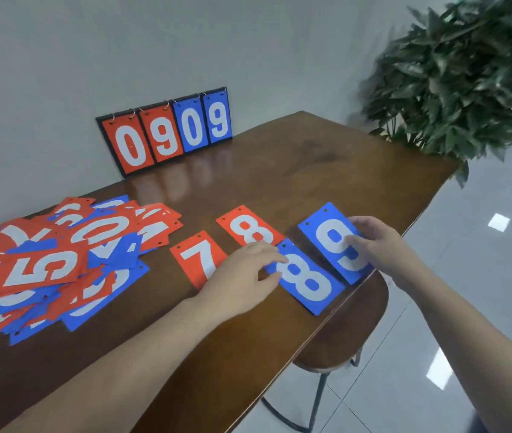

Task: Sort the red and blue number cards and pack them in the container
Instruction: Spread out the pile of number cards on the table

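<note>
1. Red and blue number cards cover the brown wooden surface [311, 170] in the one head view, and the step in hand looks like the sorting: four cards lie singly, face up, near the front edge, apart from the mixed heap.
2. Counted, the singles are two red and two blue: a red 7 [197, 257], a red 8 [248, 228], a blue 8 [306, 284] and a blue 9 [334, 242].
3. The left hand [242, 278] lies flat with fingers nearly straight, its fingertips resting on the top left corner of the blue 8 and its palm over part of the red 7; it grips nothing.
4. The right hand [376, 245] rests on the right side of the blue 9, fingers slightly bent over the card's edge; whether it pinches the card or only presses it I cannot tell.
5. The heap of cards [55, 264] lies at the left, red and blue overlapping, too tangled to count.
6. One scoreboard stand [167, 129] leans at the wall showing 0 9 in red and 0 9 in blue; no other container shows.
7. Judging from this, sorting is barely begun. The next move probably calls for squaring the blue pair into a row, then drawing another card out of the heap without dragging its neighbours.
8. One stool [351, 335] and one plant [467, 76] stand at the right.
</note>
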A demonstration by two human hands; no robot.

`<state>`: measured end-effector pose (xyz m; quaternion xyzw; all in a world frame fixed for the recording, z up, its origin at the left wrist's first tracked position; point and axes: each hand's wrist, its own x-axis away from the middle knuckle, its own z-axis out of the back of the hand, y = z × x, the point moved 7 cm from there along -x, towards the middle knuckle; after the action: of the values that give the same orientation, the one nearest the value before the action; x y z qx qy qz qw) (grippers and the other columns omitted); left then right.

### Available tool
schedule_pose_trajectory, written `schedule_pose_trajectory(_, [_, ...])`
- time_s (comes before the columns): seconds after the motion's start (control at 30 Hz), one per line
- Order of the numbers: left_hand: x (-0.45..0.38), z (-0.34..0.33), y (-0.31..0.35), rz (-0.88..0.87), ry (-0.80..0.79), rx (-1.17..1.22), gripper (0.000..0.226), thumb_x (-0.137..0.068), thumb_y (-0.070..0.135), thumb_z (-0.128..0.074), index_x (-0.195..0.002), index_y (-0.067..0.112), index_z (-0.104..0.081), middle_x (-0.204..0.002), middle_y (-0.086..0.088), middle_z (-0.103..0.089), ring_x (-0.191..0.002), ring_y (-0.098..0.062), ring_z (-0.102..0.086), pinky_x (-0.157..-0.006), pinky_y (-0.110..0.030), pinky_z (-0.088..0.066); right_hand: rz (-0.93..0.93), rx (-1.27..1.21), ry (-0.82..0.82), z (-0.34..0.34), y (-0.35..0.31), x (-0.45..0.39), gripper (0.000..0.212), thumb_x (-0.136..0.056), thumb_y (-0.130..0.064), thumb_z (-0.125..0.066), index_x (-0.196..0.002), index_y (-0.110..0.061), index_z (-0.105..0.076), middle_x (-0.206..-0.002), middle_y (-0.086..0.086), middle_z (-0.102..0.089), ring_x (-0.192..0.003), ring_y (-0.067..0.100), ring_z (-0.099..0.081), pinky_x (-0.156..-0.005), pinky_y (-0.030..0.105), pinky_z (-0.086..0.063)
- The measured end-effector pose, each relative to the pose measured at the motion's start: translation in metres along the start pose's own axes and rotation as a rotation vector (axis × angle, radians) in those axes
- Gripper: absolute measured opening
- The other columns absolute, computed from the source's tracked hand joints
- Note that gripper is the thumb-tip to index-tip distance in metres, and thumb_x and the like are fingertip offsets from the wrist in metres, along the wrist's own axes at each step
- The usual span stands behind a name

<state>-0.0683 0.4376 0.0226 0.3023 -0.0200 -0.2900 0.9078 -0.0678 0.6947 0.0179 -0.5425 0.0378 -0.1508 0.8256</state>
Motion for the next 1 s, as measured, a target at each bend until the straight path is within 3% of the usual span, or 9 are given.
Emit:
schedule_pose_trajectory(0.07, [-0.014, -0.012, 0.005, -0.034, -0.044, -0.14, 0.038, -0.097, 0.047, -0.059, -0.133, 0.035, -0.061, -0.151, 0.014, -0.043, -0.147, -0.009, -0.025, -0.124, -0.032, -0.015, 0.03, 0.153, 0.007, 0.008, 0.012, -0.016, 0.029, -0.09, -0.021, -0.067, -0.115, -0.034, -0.062, -0.114, -0.008, -0.071, -0.1, 0.018, -0.068, -0.091, 0.045, -0.056])
schedule_pose_trajectory(0.13, [-0.026, -0.022, 0.007, -0.056, -0.084, -0.232, 0.047, -0.095, 0.059, -0.054, -0.138, 0.04, -0.055, -0.16, 0.014, -0.03, -0.153, -0.011, -0.009, -0.124, -0.032, 0.0, 0.075, 0.324, -0.002, 0.009, 0.016, -0.024, 0.037, -0.093, -0.023, -0.064, -0.126, -0.035, -0.056, -0.114, -0.006, -0.066, -0.101, 0.018, -0.062, -0.086, 0.036, -0.051])
schedule_pose_trajectory(0.2, [-0.034, -0.03, 0.006, -0.06, -0.133, -0.291, 0.05, -0.094, 0.064, -0.05, -0.14, 0.043, -0.051, -0.163, 0.014, -0.023, -0.154, -0.011, -0.002, -0.124, -0.034, 0.005, 0.145, 0.487, 0.013, 0.01, 0.016, -0.029, 0.04, -0.095, -0.025, -0.061, -0.133, -0.033, -0.053, -0.11, -0.006, -0.061, -0.101, 0.018, -0.053, -0.082, 0.031, -0.044])
schedule_pose_trajectory(0.27, [-0.039, -0.036, 0.004, -0.052, -0.179, -0.354, 0.052, -0.096, 0.065, -0.045, -0.143, 0.044, -0.047, -0.164, 0.014, -0.02, -0.154, -0.011, 0.0, -0.125, -0.038, 0.006, 0.215, 0.643, 0.042, 0.011, 0.016, -0.032, 0.037, -0.095, -0.028, -0.06, -0.132, -0.032, -0.056, -0.113, -0.005, -0.058, -0.105, 0.02, -0.045, -0.089, 0.031, -0.041])
schedule_pose_trajectory(0.37, [-0.044, -0.038, 0.002, -0.04, -0.193, -0.413, 0.055, -0.097, 0.066, -0.037, -0.147, 0.043, -0.043, -0.164, 0.013, -0.023, -0.154, -0.011, -0.001, -0.125, -0.041, 0.006, 0.251, 0.728, 0.067, 0.01, 0.02, -0.033, 0.029, -0.096, -0.032, -0.059, -0.124, -0.033, -0.064, -0.126, -0.003, -0.057, -0.11, 0.024, -0.042, -0.097, 0.036, -0.041])
schedule_pose_trajectory(0.57, [-0.047, -0.041, 0.005, -0.021, -0.192, -0.368, 0.053, -0.098, 0.063, -0.04, -0.147, 0.041, -0.044, -0.163, 0.012, -0.025, -0.154, -0.013, -0.005, -0.125, -0.041, 0.002, 0.313, 0.778, 0.098, -0.002, 0.016, -0.029, 0.023, -0.098, -0.034, -0.057, -0.116, -0.033, -0.07, -0.125, -0.005, -0.058, -0.106, 0.023, -0.044, -0.088, 0.035, -0.039])
schedule_pose_trajectory(0.73, [-0.03, -0.014, -0.006, 0.02, -0.034, -0.254, 0.045, -0.099, 0.055, -0.046, -0.141, 0.039, -0.051, -0.158, 0.013, -0.033, -0.151, -0.011, -0.015, -0.124, -0.036, -0.005, 0.362, 0.751, 0.14, -0.024, -0.003, -0.021, 0.023, -0.094, -0.027, -0.062, -0.116, -0.027, -0.07, -0.126, 0.002, -0.059, -0.109, 0.029, -0.047, -0.087, 0.038, -0.038])
schedule_pose_trajectory(1.0, [0.056, 0.077, -0.095, 0.241, 0.088, -0.331, 0.043, -0.1, 0.048, -0.051, -0.141, 0.036, -0.05, -0.156, 0.012, -0.037, -0.146, -0.012, -0.029, -0.12, -0.039, -0.025, 0.548, 0.587, -0.051, -0.138, -0.057, 0.003, 0.022, -0.093, -0.025, -0.063, -0.112, -0.03, -0.071, -0.119, -0.004, -0.06, -0.107, 0.027, -0.051, -0.096, 0.036, -0.04])
